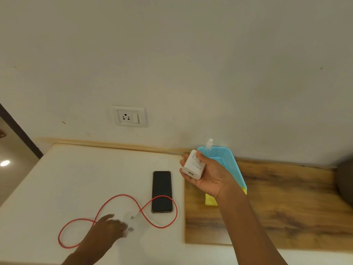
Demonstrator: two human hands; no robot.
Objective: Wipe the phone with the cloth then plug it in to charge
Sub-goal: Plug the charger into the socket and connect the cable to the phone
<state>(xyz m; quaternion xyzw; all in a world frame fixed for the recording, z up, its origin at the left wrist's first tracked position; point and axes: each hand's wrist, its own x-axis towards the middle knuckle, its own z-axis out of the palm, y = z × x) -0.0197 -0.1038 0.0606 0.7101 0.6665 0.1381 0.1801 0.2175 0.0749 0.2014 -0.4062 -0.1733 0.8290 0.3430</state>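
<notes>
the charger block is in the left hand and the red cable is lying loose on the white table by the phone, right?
Not quite: the charger block is in the right hand, not the left. The head view shows the left hand low, reaching toward the red cable. The cable does lie loose on the white table by the phone.

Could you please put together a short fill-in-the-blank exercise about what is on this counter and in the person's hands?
1. The right hand holds a white ____ with its USB port facing the camera.
2. The cable looping across the phone is ____ in colour.
3. The wall socket has ____ plugged into it.
4. The spray bottle stands in a ____ basket.

Missing words: charger; red; nothing; blue
</notes>
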